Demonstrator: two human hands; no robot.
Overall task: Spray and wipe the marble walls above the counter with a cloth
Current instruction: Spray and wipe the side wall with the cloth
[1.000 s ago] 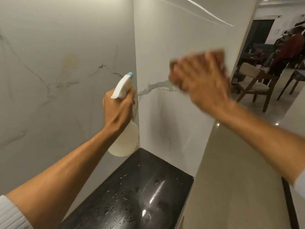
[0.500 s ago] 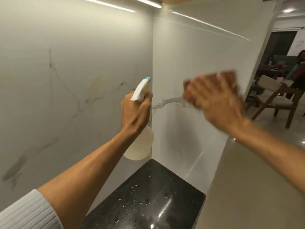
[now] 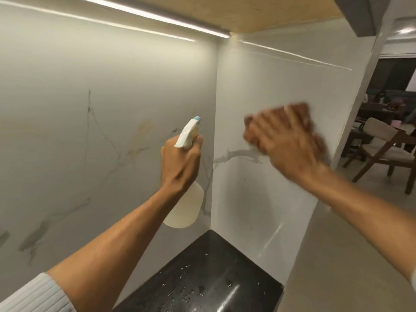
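My left hand point(image 3: 180, 161) grips the neck of a white spray bottle point(image 3: 184, 208) with a blue nozzle tip, held up near the corner where the two marble walls meet. The nozzle points toward the corner. My right hand point(image 3: 290, 145) lies flat with spread fingers on a brown cloth point(image 3: 299, 110) and presses it against the right marble wall point(image 3: 258, 86). The hand is blurred with motion and hides most of the cloth. The left marble wall point(image 3: 101, 109) has grey and tan veins.
A black counter point(image 3: 213, 273) below the corner carries water droplets. An LED strip point(image 3: 146, 16) runs under the wooden cabinet bottom point(image 3: 270, 12) overhead. Beyond the right wall's end, wooden chairs point(image 3: 382, 149) and a dining table stand in a dim room.
The view has tilted upward, so the light strip and cabinet underside appear. My right hand with the cloth has kept sliding over the right wall. The left hand holds the bottle in much the same pose.
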